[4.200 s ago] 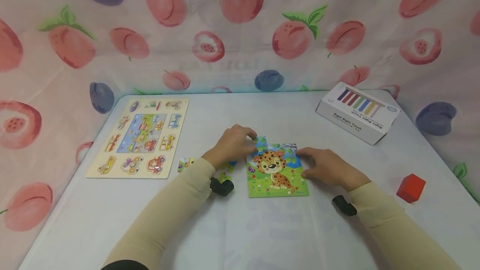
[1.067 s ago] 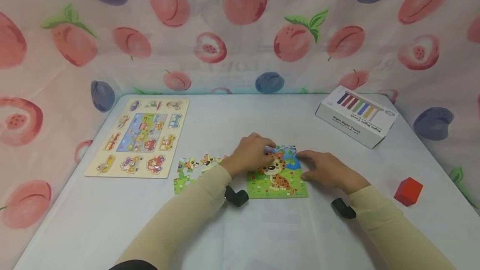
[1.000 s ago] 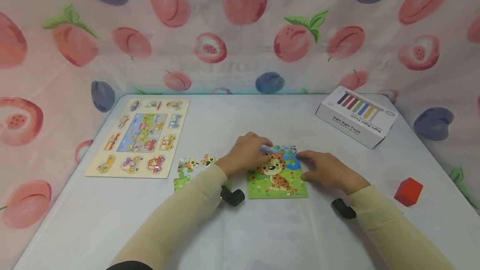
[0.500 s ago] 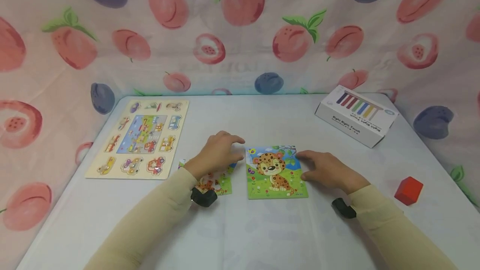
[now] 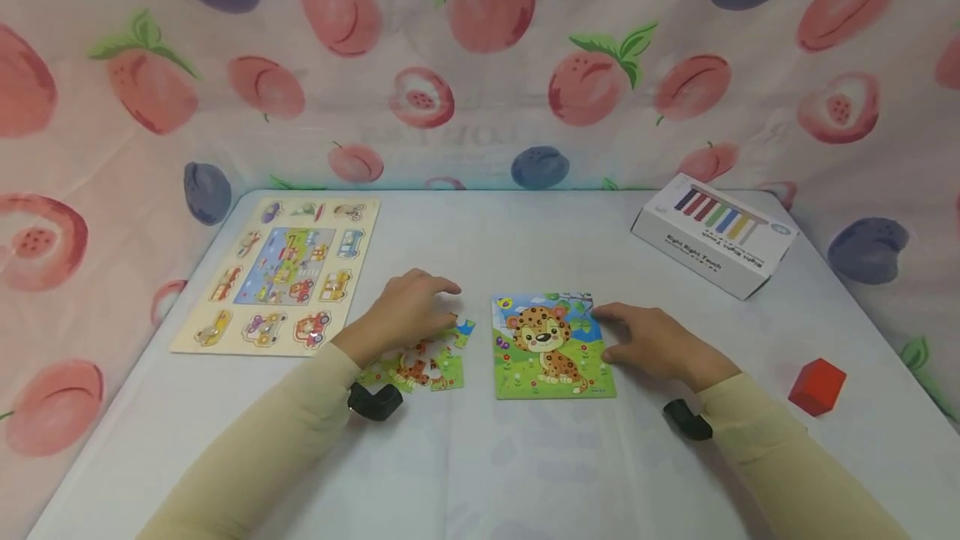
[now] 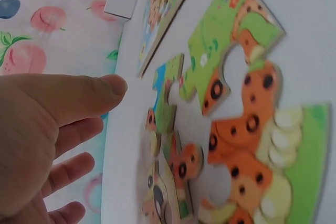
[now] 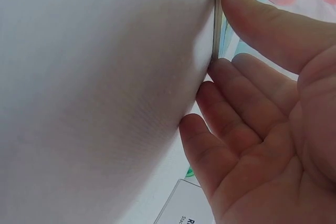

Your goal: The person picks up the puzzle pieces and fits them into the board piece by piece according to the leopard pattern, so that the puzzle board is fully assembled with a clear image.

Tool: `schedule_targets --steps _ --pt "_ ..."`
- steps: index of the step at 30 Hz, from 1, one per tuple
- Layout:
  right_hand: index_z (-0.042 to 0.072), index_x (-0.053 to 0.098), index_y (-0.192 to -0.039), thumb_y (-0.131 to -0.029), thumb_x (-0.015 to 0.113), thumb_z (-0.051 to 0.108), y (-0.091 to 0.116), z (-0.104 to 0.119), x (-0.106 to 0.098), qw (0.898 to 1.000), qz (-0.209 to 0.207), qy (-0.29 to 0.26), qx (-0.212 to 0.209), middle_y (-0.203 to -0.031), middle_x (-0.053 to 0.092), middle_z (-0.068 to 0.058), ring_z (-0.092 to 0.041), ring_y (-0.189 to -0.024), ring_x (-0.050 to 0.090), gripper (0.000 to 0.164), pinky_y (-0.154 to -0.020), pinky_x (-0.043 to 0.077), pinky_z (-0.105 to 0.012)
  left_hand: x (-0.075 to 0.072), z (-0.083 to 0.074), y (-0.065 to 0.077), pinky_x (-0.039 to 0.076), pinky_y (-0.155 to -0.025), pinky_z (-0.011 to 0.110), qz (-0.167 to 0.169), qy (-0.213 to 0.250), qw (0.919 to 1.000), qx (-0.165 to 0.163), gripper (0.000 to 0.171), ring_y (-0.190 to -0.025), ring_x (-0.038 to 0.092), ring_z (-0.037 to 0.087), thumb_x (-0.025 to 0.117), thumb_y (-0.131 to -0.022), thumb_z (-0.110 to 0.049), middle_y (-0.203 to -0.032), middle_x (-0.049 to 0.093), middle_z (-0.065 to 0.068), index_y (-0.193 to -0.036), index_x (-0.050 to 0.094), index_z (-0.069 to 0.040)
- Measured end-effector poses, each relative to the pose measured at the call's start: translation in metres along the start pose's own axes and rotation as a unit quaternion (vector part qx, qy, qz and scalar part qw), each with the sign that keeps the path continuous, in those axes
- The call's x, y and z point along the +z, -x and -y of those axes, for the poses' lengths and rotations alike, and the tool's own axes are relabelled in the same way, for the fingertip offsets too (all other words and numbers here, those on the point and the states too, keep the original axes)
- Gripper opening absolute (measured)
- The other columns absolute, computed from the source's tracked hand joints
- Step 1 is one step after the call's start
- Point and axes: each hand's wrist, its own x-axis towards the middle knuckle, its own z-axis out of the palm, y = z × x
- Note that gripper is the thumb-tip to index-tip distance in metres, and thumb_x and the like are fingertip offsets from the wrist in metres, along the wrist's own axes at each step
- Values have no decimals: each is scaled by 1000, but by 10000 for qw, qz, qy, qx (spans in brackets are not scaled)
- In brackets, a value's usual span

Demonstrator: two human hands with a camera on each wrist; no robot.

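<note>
A square leopard picture puzzle (image 5: 551, 348) lies flat mid-table in the head view. My right hand (image 5: 660, 344) rests at its right edge, thumb and fingertips against the side; the right wrist view shows the thumb (image 7: 247, 3) on the puzzle's thin edge. My left hand (image 5: 408, 307) is over a cluster of loose jigsaw pieces (image 5: 420, 369) left of the puzzle, partly hiding them. In the left wrist view its thumb (image 6: 89, 95) points out, the fingers are spread and nothing is between them. Close by are orange-spotted and green jigsaw pieces (image 6: 241, 166).
A wooden vehicle peg board (image 5: 345, 273) lies at the back left. At the back right stands a white box (image 5: 712, 236) printed with coloured bars. A red block (image 5: 817, 387) sits on the right side of the table, and a fruit-print cloth (image 5: 480, 123) hangs behind.
My left hand, earlier with a blue-green piece at the puzzle's top-left corner, has drawn back leftward over the loose pieces. That corner now shows filled. My right hand has stayed at the puzzle's edge.
</note>
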Motion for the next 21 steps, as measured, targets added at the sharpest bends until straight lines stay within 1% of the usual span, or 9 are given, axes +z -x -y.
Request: schedule_targets --steps 5,8,14,18,21 --pt "17 43 -133 -75 71 28 -2 0 1 10000 -8 31 28 -137 37 -11 -36 -126 27 66 -96 24 -55 -2 8 10 31 -91 42 110 53 9999 5 34 -108 44 18 64 -80 -30 -110 58 -2 -112 63 -19" --pt "17 43 -133 -75 72 27 -1 -1 1 10000 -34 46 18 -137 37 -11 -36 -126 27 66 -96 24 -55 -1 9 14 31 -90 41 135 100 9999 11 33 -107 44 17 65 -79 -29 -109 57 -3 -111 63 -21" --pt "17 43 -133 -75 72 26 -1 -2 1 10000 -71 15 14 -137 37 -10 -35 -126 27 66 -96 23 -55 7 10 12 30 -91 38 319 237 9992 -9 35 -105 43 11 65 -76 -24 -109 56 -9 -110 63 -24" --pt "17 42 -133 -75 72 27 -1 -1 2 10000 -38 -18 67 -138 36 -10 -36 -126 26 66 -96 23 -55 11 10 11 31 -90 37 297 237 9993 46 34 -105 43 12 65 -74 -22 -107 57 -9 -108 64 -24" --pt "18 42 -133 -75 72 27 -2 0 2 9999 -33 -1 103 -138 36 -10 -35 -126 26 66 -96 23 -55 13 11 10 33 -89 35 316 273 9991 14 34 -104 43 11 65 -74 -21 -106 56 -9 -108 64 -24"
